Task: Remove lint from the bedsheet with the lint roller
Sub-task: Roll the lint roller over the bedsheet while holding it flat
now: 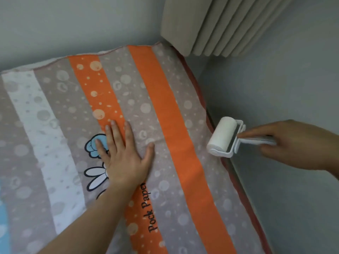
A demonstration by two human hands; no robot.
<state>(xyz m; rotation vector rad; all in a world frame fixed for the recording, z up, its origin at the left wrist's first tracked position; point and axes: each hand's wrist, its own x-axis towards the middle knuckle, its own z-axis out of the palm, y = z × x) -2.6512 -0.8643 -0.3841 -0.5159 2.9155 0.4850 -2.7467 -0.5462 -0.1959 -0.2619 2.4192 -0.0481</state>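
At right edge of bed [238, 184], white-framed paper lint roller [222, 137], handle gripped by right hand [293, 143], seemingly touching striped orange-and-grey bedsheet [165, 107]; left hand [124, 154] spread flat, pinning. Could slip off edge, rucking cloth.

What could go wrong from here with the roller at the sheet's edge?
The lint roller sits at the edge of the bedsheet, beside the wall; the right hand might run it off the sheet on its next stroke. The left hand presses flat some way off, so fabric near the edge could bunch or lift with the roller.
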